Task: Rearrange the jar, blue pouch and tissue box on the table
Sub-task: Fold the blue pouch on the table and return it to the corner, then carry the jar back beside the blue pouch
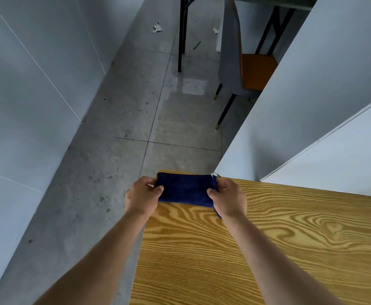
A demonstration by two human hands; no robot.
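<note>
The person holds the blue pouch [185, 190] stretched flat between both hands at the far left corner of the wooden table [268, 249]. The left hand [141, 195] pinches its left end, thumb on top; the right hand [227, 198] pinches the right end likewise. Beyond the table edge lies grey concrete floor [118, 133], with a chair [253, 71] farther off.
</note>
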